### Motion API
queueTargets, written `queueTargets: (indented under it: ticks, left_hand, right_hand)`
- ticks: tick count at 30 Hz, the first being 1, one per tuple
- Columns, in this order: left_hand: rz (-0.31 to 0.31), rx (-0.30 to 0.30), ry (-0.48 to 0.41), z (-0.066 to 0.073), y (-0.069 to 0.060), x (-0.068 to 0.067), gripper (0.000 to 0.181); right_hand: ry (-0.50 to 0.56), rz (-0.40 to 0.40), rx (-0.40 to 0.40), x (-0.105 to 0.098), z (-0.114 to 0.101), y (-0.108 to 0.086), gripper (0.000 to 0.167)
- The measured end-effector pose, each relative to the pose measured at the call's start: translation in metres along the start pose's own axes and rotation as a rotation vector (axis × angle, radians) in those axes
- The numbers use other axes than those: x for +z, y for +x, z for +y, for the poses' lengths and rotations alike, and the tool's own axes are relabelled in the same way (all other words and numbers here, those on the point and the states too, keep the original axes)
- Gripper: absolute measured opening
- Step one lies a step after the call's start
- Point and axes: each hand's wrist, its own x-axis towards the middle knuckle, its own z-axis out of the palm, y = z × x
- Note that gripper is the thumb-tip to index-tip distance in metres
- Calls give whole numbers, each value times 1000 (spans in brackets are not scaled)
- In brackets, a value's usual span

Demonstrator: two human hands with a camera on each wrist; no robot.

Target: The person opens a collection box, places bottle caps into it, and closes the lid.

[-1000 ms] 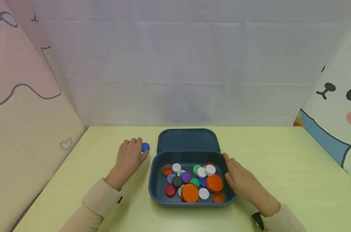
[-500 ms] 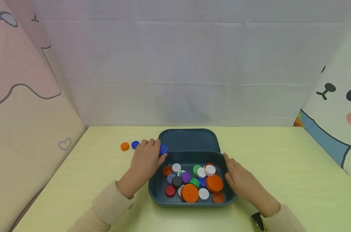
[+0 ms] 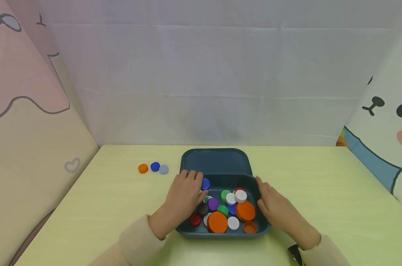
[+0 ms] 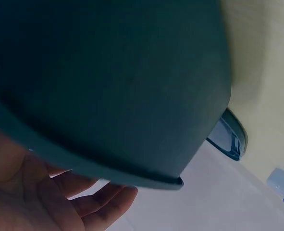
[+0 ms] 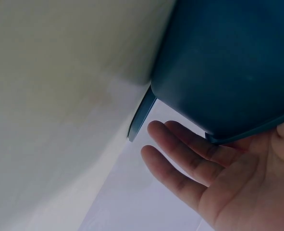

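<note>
A dark blue box [image 3: 221,235] full of assorted bottle caps stands on the table. Over its left part, my left hand [image 3: 184,194] pinches a blue bottle cap [image 3: 205,184] between thumb and fingers. That hand hides some of the caps on the left; its fingers in the left wrist view are below the box rim [image 4: 84,168]. My right hand [image 3: 277,207] rests along the box's right rim with fingers extended. In the right wrist view its fingers [image 5: 175,180] are straight and hold nothing. Large orange caps [image 3: 217,222], a purple cap [image 3: 213,204] and several white ones lie inside.
Behind the box lies its lid [image 3: 215,161], flat on the yellowish table [image 3: 104,207]. Left of the lid sit an orange cap [image 3: 143,168], a blue cap [image 3: 155,166] and a pale blue cap [image 3: 163,169] in a row. A pale cloth [image 3: 221,74] hangs at the back.
My left hand has moved right and toward me, from beside the row of caps to over the box, carrying the blue bottle cap. The right hand has stayed on the rim.
</note>
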Motion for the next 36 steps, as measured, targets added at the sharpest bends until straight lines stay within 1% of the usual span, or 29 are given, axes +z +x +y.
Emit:
queueTargets:
  ticks: [5,8,12,16,22,25,30,34,36]
  left_hand:
    - [-79,8,-12,5,1,5,45]
    - [-117,18,-18,7,2,9,44]
    - [-140,34,-40,8,4,15,42]
    - [-167,36,-62,9,7,21,40]
    - [-201,34,-85,11,9,24,40]
    - [-207,29,-87,10,9,25,38]
    - [-196,25,-81,8,8,25,36]
    - [-175,24,-71,6,6,22,35]
    - [-153,26,-68,5,6,20,34]
  right_hand:
    - [1,3,-1,0,0,0,53]
    - [2,2,0,0,0,0,53]
    - [3,-1,2,0,1,0,53]
    - [7,4,-1,0,0,-1,53]
    - [10,15,-6,1,-1,-1,52]
    - [8,11,0,0,-1,0,52]
    - [10,2,7,-1,-1,-1,52]
    - [12,-2,8,-1,-1,-1,52]
    - [12,-2,8,-1,-1,-1,52]
